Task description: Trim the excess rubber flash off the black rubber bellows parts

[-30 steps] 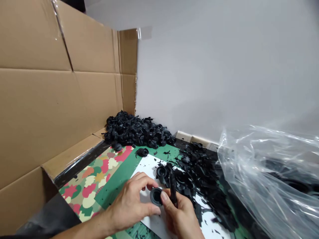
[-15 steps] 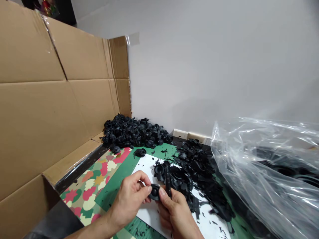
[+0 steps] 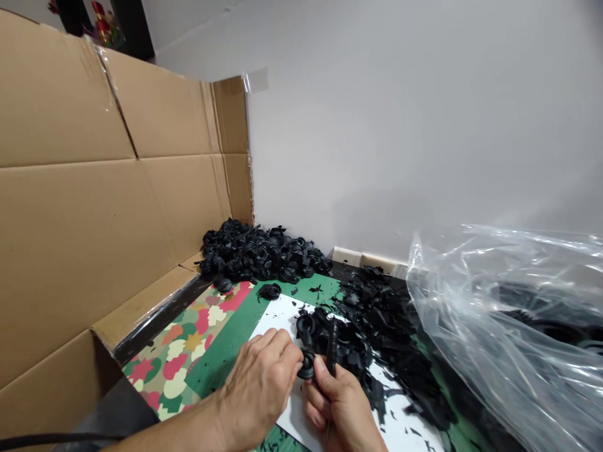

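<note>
Hands (image 3: 259,384) pinching black ring (image 3: 307,365)

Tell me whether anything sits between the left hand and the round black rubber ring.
Nothing visible does: the left hand touches the round black rubber ring directly. The black ribbed strip in the right hand stands to the ring's right.

Free room lies left over the patterned mat (image 3: 172,358) up to the cardboard wall (image 3: 89,201); the scrap heap (image 3: 381,333) and plastic bag (image 3: 504,314) obstruct the right, the ring pile (image 3: 259,254) the back corner.
</note>
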Tool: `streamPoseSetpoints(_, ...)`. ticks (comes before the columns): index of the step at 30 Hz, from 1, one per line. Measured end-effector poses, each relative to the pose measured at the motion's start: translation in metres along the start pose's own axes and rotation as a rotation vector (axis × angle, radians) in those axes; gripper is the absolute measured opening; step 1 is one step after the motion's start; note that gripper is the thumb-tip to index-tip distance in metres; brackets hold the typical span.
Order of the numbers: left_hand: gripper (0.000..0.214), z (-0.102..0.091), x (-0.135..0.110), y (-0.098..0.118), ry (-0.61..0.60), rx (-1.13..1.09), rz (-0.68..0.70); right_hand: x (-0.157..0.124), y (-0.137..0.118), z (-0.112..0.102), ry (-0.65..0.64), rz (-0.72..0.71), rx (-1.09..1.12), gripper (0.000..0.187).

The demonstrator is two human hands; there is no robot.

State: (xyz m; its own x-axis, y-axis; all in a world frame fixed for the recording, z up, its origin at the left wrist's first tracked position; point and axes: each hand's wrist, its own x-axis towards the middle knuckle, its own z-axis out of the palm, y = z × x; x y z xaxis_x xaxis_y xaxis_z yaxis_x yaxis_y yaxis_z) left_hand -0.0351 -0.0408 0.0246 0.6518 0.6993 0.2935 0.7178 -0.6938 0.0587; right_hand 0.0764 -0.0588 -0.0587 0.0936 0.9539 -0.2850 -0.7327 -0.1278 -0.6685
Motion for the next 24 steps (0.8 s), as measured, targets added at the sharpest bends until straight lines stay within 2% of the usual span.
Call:
streamPoseSetpoints(3, 0.02, -0.001, 0.004, 0.002, -0.061, 0.011, -0.036, 0.002, 0.0, -0.003, 0.02, -0.035, -0.083, 0.049)
streamPoseSetpoints(6, 0.018, 0.003, 0.005, 0.003, -0.076, 0.065, -0.01, 0.004, -0.002, -0.009, 0.032, -0.134, -0.28, 0.049)
streamPoseSetpoints(11, 0.02, 0.02, 0.003, 0.003, -0.004, 0.256, 0.121, 0.004, -0.007, -0.015, 0.058, -0.239, -0.56, 0.047)
streamPoseSetpoints(13, 0.019, 0.023, 0.004, 0.0, 0.03, 0.247, 0.172, 0.003, -0.01, -0.015, 0.065, -0.24, -0.594, 0.045)
streamPoseSetpoints(15, 0.017, 0.021, 0.007, -0.003, 0.053, 0.129, 0.189, 0.002, -0.014, -0.015, 0.066, -0.228, -0.6, 0.043)
streamPoseSetpoints(17, 0.015, 0.014, 0.012, -0.008, 0.041, -0.119, 0.09, 0.002, -0.017, -0.015, 0.064, -0.205, -0.589, 0.041)
streamPoseSetpoints(20, 0.016, 0.0, 0.02, -0.015, -0.031, -0.64, -0.22, 0.005, -0.021, -0.016, 0.061, -0.155, -0.558, 0.038)
streamPoseSetpoints(21, 0.018, -0.003, 0.021, -0.018, -0.022, -0.77, -0.309, 0.007, -0.021, -0.017, 0.07, -0.139, -0.547, 0.038)
streamPoseSetpoints(24, 0.023, -0.004, 0.022, -0.027, 0.009, -0.97, -0.494, 0.011, -0.02, -0.02, 0.081, -0.102, -0.525, 0.04)
